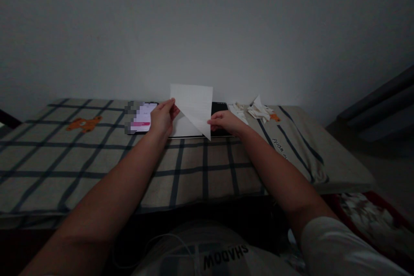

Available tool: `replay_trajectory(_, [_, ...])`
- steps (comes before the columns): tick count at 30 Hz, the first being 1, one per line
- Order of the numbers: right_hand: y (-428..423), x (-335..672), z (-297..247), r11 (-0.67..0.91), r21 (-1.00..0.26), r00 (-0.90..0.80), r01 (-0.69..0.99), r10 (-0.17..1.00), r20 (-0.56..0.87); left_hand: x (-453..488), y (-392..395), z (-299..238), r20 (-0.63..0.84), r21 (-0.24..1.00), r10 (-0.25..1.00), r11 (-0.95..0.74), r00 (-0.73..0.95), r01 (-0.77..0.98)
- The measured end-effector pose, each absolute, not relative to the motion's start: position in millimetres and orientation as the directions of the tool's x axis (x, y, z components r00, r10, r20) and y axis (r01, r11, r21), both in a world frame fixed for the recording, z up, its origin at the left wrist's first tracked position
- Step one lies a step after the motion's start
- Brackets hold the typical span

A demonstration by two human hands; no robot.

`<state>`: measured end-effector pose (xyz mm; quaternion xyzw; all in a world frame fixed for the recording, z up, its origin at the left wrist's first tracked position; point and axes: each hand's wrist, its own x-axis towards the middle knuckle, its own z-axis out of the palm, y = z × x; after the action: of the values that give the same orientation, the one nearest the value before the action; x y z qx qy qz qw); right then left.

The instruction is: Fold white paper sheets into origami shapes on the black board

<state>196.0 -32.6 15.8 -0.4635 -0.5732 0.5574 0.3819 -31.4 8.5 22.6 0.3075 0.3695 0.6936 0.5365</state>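
A white sheet of paper [193,105] is held up over the far side of the checked table, with one corner folded down into a point. My left hand [162,117] pinches its left edge. My right hand [223,121] pinches the folded corner at the lower right. Under the paper lies a dark flat slab [221,108], like a tablet or keyboard.
A lit phone [144,117] lies just left of my left hand. Crumpled and folded paper scraps [257,111] sit to the right by the wall. The checked cloth [97,155] has orange bear patches [84,123]. A grey wall rises behind the table.
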Motion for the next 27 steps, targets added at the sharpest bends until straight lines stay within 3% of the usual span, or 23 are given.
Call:
replay_trajectory(8, [-34.5, 209.3, 19.5, -0.02, -0.994, -0.346, 0.11, 0.937, -0.057, -29.8, 3.3, 24.8, 0.099, 0.833, 0.981, -0.173, -0.165, -0.526])
replay_trajectory(13, [-31.7, 217.0, 18.5, 0.004, -0.991, -0.364, 0.137, 0.93, -0.047, -29.1, -1.0, 29.4, 0.061, 0.838, 0.981, -0.149, -0.182, -0.525])
replay_trajectory(19, [-25.0, 219.4, 15.5, 0.045, -0.99, -0.17, 0.135, 0.985, 0.022, -22.9, -3.0, 24.2, 0.057, 0.834, 0.989, -0.122, -0.136, -0.538])
replay_trajectory(27, [-28.8, 213.2, 25.3, 0.174, -0.98, 0.014, 0.098, 0.984, 0.176, -19.7, -8.2, 23.7, 0.084, 0.901, 0.993, -0.109, -0.078, -0.42])
